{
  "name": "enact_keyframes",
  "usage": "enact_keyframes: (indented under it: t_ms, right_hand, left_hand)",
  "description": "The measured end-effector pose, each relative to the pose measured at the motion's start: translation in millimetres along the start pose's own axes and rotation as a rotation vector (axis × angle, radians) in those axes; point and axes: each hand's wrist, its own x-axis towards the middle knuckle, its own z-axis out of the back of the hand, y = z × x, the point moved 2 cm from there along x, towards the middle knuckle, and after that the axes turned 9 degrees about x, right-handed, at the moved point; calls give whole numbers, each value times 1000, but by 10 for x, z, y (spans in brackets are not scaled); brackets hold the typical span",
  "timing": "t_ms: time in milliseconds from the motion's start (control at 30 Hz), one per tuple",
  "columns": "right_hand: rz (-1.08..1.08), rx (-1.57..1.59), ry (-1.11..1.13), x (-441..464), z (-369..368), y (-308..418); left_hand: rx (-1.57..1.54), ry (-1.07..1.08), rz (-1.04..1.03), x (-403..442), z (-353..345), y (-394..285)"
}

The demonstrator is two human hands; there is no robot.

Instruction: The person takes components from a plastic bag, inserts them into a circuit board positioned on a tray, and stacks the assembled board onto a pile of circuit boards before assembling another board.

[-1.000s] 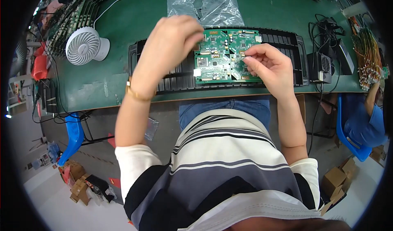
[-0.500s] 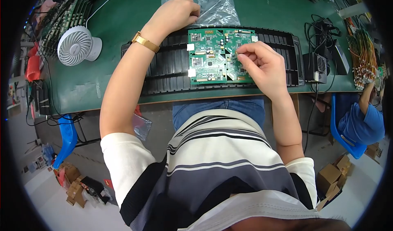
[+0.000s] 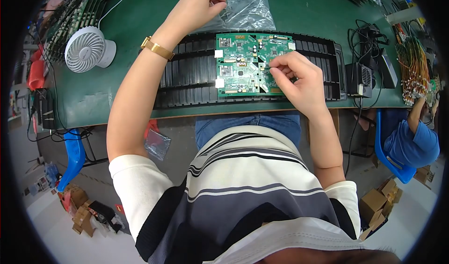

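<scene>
A green circuit board panel (image 3: 237,79) with white connectors lies across a black ribbed tray (image 3: 187,77). Over the panel's right part, my right hand (image 3: 301,79) has thumb and forefinger pinched together close to the board surface; what the fingertips hold, if anything, is too small to make out. Beyond the tray is a clear plastic bag (image 3: 250,7), spread on the green table. My left hand (image 3: 202,4), with a gold watch band on the wrist, is over the bag's left part, fingers curled and closed. Their contents cannot be seen.
A small white fan (image 3: 86,51) stands on the green table (image 3: 135,11) at left, near stacked circuit boards (image 3: 70,18). At right are a black power box (image 3: 361,79), tangled black cables (image 3: 369,32) and a wire bundle (image 3: 414,72). A person in blue (image 3: 411,142) sits at far right.
My left hand has moved up, farther over the plastic bag. My right hand has shifted slightly down, still pinched above the circuit board panel.
</scene>
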Motion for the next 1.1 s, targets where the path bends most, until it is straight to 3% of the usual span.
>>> enact_keyframes:
  t_ms: [400,500,700,1000,1100]
  right_hand:
    - [94,-134,9,-1,-17,42]
    - [218,-228,20,-1,-30,80]
    - [338,-316,24,-18,-55,41]
    - [468,-406,-5,-18,-102,41]
    - [422,-402,35,-21,-74,58]
  left_hand:
    - [-237,-81,-37,-238,107,-296]
    - [-420,44,3,-458,135,-568]
    - [-507,99,102,-864,58,-818]
    - [-475,-45,185,-1120,-114,-813]
    - [-456,-106,163,-1140,-164,-818]
